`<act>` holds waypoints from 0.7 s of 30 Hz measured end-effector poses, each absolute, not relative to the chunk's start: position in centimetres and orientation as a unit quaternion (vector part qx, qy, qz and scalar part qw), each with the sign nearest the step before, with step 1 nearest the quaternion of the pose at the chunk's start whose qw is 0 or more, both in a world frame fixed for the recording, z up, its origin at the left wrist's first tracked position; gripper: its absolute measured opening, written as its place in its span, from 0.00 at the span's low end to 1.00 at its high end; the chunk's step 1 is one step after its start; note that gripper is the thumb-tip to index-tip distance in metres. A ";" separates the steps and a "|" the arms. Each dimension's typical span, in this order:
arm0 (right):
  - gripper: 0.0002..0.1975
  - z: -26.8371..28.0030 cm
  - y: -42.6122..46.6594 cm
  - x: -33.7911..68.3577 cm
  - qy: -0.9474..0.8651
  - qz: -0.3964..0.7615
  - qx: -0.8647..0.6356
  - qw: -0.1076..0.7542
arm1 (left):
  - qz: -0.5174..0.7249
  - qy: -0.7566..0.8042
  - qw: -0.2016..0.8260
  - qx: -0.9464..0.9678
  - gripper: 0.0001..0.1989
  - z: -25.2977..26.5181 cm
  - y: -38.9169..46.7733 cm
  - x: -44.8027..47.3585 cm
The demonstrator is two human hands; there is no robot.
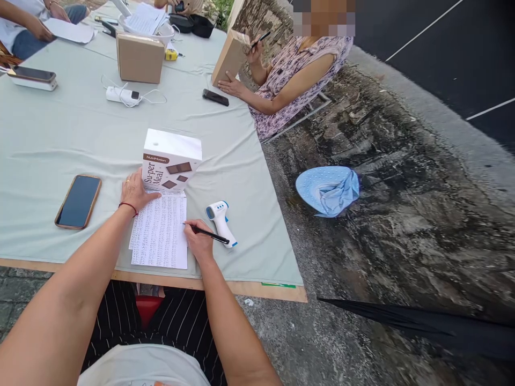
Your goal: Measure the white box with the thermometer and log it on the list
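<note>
A long table (48,150) draped in a pale green cloth (225,134) stands outdoors in flat daylight, its bare wooden edge (257,289) showing along the near side. Rough, dark-stained stone ground (402,214) runs past the table's right edge to black asphalt (442,48) crossed by white lines.

Soft, even daylight fills the scene, leaving only faint shadows on the pale desk (60,134). The wet pavement (402,214) smears with motion blur toward the right edge, and wide-angle distortion bends the borders.
</note>
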State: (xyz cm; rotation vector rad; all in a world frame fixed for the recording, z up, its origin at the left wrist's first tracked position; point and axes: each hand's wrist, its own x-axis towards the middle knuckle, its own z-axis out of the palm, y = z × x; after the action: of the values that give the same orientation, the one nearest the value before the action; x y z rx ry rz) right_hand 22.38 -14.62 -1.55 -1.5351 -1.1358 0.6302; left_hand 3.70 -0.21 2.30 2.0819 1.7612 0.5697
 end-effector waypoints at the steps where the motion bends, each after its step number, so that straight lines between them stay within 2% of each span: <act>1: 0.09 -1.6 -14.6 22.4 -0.477 0.264 -0.645 0.536 | 0.201 0.622 0.177 0.735 0.45 2.3 -0.2 3.7; 21: 0.08 -1.9 -14.6 22.4 -0.487 0.243 -0.646 0.536 | 0.204 0.624 0.179 0.733 0.44 2.6 -0.4 3.7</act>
State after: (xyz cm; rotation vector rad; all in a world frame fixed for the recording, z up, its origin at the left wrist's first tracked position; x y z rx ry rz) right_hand 22.44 -14.55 -1.89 -1.5372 -1.1588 0.5797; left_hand 3.73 -0.36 2.61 2.0726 1.7636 0.5765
